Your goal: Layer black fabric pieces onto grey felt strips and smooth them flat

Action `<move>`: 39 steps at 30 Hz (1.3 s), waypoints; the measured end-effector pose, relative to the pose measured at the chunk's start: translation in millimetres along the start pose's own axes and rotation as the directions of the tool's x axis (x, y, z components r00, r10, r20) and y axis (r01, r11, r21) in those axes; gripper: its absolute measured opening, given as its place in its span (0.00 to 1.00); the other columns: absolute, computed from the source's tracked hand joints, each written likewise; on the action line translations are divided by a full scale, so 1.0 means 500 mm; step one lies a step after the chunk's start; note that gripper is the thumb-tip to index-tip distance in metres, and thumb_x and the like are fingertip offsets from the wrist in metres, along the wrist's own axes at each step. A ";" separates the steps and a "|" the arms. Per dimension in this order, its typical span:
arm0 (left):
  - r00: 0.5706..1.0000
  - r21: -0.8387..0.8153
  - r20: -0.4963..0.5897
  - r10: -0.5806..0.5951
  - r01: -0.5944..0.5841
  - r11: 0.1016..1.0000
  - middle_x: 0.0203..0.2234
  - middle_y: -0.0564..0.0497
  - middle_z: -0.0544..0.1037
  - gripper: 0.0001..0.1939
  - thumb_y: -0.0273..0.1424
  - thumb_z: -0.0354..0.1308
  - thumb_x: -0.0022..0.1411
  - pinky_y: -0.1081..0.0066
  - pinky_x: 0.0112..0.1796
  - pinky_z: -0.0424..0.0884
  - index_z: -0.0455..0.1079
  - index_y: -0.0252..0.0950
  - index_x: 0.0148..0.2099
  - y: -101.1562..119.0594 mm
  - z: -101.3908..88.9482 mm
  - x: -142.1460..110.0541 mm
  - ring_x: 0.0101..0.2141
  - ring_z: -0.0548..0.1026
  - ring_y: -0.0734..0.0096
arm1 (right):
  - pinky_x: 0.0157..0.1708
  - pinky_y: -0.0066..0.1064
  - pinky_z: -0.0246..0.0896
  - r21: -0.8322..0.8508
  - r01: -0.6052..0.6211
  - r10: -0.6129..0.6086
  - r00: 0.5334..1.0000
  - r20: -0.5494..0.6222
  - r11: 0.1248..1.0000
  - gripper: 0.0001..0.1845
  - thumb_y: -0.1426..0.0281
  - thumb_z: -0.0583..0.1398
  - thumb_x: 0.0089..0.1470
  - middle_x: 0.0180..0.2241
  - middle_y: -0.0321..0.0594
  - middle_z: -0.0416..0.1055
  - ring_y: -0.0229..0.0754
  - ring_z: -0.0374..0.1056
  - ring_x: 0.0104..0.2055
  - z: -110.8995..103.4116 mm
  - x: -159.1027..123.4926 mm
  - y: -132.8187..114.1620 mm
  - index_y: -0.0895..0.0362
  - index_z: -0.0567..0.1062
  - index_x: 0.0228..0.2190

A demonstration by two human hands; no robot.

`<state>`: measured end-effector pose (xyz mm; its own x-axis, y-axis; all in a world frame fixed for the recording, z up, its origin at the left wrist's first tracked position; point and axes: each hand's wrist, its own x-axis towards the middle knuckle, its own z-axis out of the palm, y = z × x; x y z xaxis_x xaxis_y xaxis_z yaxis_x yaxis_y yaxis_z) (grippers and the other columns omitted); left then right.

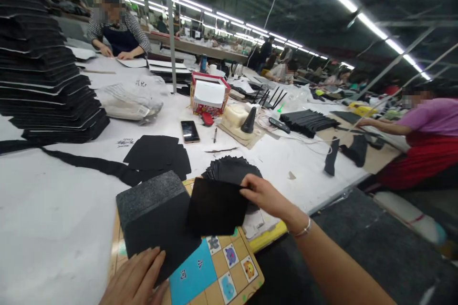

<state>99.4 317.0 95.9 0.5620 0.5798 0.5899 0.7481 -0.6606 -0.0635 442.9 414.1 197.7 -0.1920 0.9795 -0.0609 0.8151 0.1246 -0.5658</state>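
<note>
My right hand (266,196) pinches the right edge of a single black fabric piece (216,207) and holds it just above the table. Behind it lies a fanned pile of black fabric pieces (232,169). My left hand (138,279) rests flat, fingers out, on the near corner of a dark grey block-like stack of cut pieces (155,214). Both sit over a wooden board with coloured cartoon squares (218,271) on the white table (53,219).
A tall stack of black pieces (43,62) rises at the left. More flat black pieces (157,155), a phone (189,131), a red box (209,95) and tools lie mid-table. One person works across the table (118,28), another in pink at the right (425,128).
</note>
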 end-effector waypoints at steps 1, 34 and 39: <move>1.000 0.010 0.006 0.012 -0.012 1.000 0.40 0.47 0.77 0.19 0.38 0.45 0.63 0.68 0.38 0.69 0.65 0.37 0.52 0.002 -0.001 0.015 0.40 0.73 0.65 | 0.27 0.25 0.56 -0.031 -0.028 0.027 0.999 -0.041 0.999 0.02 0.71 0.55 0.51 0.25 0.31 0.64 0.34 0.60 0.27 -0.025 0.015 0.027 0.56 0.66 0.29; 0.857 -0.071 0.483 -0.177 0.240 0.968 0.32 0.47 0.74 0.06 0.22 0.53 0.55 0.65 0.36 0.70 0.69 0.33 0.35 0.024 -0.060 0.060 0.34 0.70 0.64 | 0.51 0.45 0.58 -0.217 0.358 -0.400 0.895 -0.198 0.908 0.21 0.63 0.50 0.58 0.48 0.51 0.67 0.49 0.61 0.52 0.117 0.052 -0.060 0.60 0.66 0.49; 0.865 -0.136 0.451 -0.219 0.309 0.941 0.29 0.50 0.72 0.06 0.24 0.50 0.59 0.69 0.34 0.70 0.67 0.35 0.32 0.007 -0.063 0.064 0.31 0.69 0.69 | 0.48 0.42 0.59 -0.120 0.695 -0.678 0.718 0.156 0.709 0.19 0.66 0.59 0.52 0.46 0.48 0.68 0.48 0.62 0.48 0.245 -0.051 -0.200 0.59 0.68 0.45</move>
<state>109.1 318.2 139.8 0.4812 0.8616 0.1616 0.8301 -0.5071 0.2319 299.2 357.2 155.3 -0.7757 0.5945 0.2117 0.5099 0.7881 -0.3448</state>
